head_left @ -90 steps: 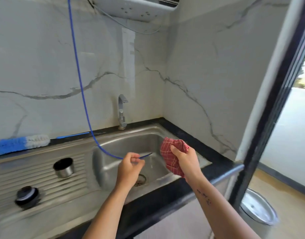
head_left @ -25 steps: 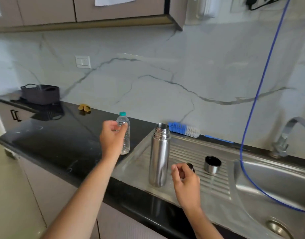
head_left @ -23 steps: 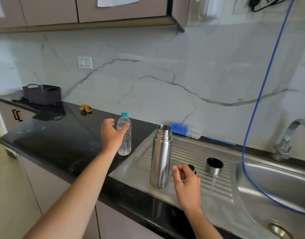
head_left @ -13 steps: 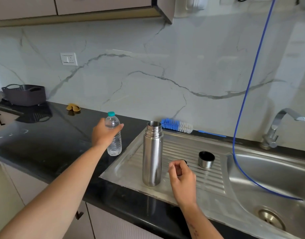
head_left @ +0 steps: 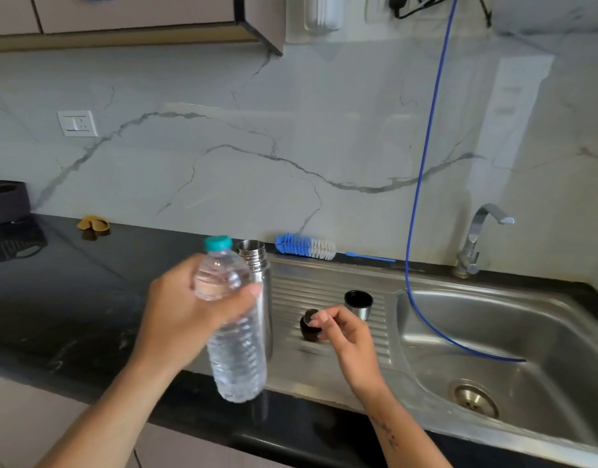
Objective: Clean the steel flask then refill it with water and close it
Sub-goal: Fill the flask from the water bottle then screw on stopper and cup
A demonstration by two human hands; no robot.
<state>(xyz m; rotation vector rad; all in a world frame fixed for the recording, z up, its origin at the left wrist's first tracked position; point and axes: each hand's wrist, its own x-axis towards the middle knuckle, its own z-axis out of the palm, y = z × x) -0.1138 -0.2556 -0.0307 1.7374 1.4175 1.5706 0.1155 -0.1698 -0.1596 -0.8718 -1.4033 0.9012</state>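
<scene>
Left hand (head_left: 186, 309): grips capped water bottle (head_left: 235, 332), lifted over counter's front edge.
Right hand (head_left: 345, 336): pinches black stopper (head_left: 307, 327) on drainboard (head_left: 328, 285).
Steel flask (head_left: 262, 275): upright, uncapped, drainboard's left end, behind bottle.
Surface: black counter (head_left: 71, 298); sink (head_left: 513, 336) at right end.

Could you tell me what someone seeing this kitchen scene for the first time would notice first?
Front and centre, the left hand holds up a capped water bottle, hiding most of the open steel flask that stands on the drainboard. Right of it, the right hand touches a black stopper, and a blue hose hangs into the sink.
</scene>
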